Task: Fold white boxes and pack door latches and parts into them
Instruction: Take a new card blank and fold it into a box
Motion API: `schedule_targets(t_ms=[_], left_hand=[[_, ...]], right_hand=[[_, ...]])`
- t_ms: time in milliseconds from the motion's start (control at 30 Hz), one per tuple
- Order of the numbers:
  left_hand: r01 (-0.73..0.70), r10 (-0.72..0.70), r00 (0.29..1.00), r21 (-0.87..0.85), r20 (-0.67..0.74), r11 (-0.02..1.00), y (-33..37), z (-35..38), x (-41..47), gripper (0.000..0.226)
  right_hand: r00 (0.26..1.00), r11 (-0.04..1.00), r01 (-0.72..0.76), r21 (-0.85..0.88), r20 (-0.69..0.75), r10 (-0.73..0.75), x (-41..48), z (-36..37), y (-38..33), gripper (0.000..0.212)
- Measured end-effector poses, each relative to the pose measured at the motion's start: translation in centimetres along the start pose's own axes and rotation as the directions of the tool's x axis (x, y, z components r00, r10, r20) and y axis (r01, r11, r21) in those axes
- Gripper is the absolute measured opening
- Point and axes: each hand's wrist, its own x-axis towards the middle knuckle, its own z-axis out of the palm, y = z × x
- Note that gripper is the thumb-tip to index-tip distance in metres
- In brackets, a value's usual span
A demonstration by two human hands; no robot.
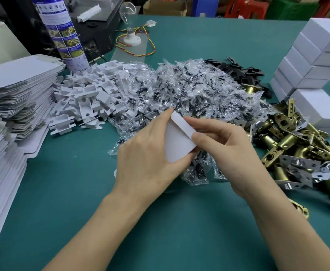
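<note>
At far left a tall pile of flat blanks point(13, 90) waits unfolded, so much work is left. Next lie heaps of white plastic parts point(89, 94) and bagged screws point(179, 89), not yet packed. Above the bench point(170, 222), in front of the bags, the left hand point(146, 153) grips one white box point(177, 141) from its left side, and the right hand point(224, 145) pinches its end flap with thumb and fingers. This looks like a fold or closing step; whether the box is filled cannot be told. Further right, brass latches point(297, 145) lie loose. Far right, closed boxes point(312, 61) stand stacked, apparently done.
</note>
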Motion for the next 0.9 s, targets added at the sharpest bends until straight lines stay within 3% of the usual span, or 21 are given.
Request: schedule_targets(t_ms=[233,600,900], left_hand=[[-0.003,0.003,1.0,-0.002,-0.016,1.0,0.28,-0.13,-0.06,0.092],[-0.04,0.041,0.997,0.014,-0.071,0.999,0.09,0.11,-0.1,0.084],[-0.223,0.218,0.975,-0.138,-0.047,0.965,-0.24,0.14,-0.37,0.059]], right_hand=[[0.996,0.999,0.03,-0.012,-0.087,-0.031,0.19,-0.2,-0.08,0.036],[0.992,0.985,0.062,-0.159,-0.097,-0.079,0.0,0.16,0.13,0.032],[0.99,0.994,0.076,-0.081,-0.112,-0.085,-0.02,-0.12,0.2,0.007]])
